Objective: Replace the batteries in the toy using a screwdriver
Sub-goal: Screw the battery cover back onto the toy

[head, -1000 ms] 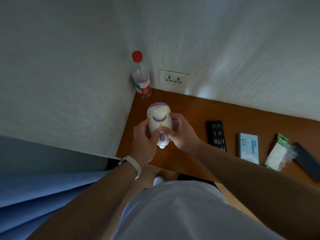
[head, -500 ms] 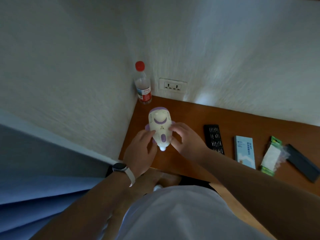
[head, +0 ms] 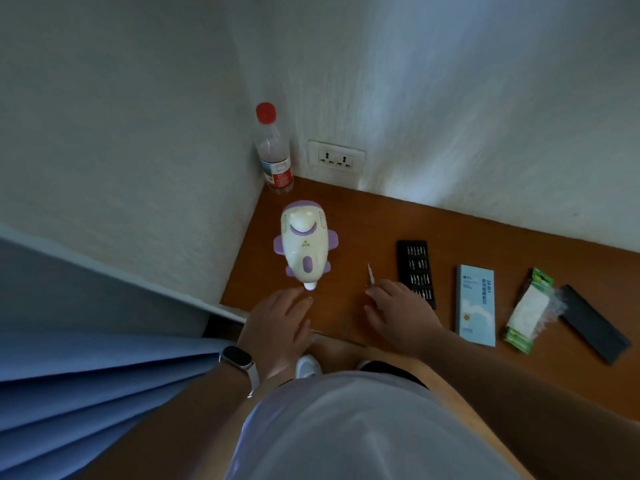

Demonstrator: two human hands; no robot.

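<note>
A cream and purple toy [head: 304,245] stands on the brown desk [head: 374,220] near the left corner, free of both hands. My left hand [head: 277,327] hovers just below it with relaxed fingers, its fingertips close to the toy's white tip. My right hand [head: 398,313] lies flat to the right, fingers spread. A thin silver screwdriver [head: 370,274] lies on the desk, its near end at my right fingertips. The black bit case [head: 415,271] sits right of it. A green battery pack [head: 528,310] lies further right.
A red-capped water bottle [head: 273,154] stands in the corner beside a wall socket [head: 336,157]. A light blue box [head: 475,304] and a black lid [head: 594,322] lie on the desk's right part. Blue curtain [head: 86,375] hangs at the left.
Both hands have let go of the toy and drawn back toward me. The toy now stands alone on the desk. My right hand has shifted right to the screwdriver.
</note>
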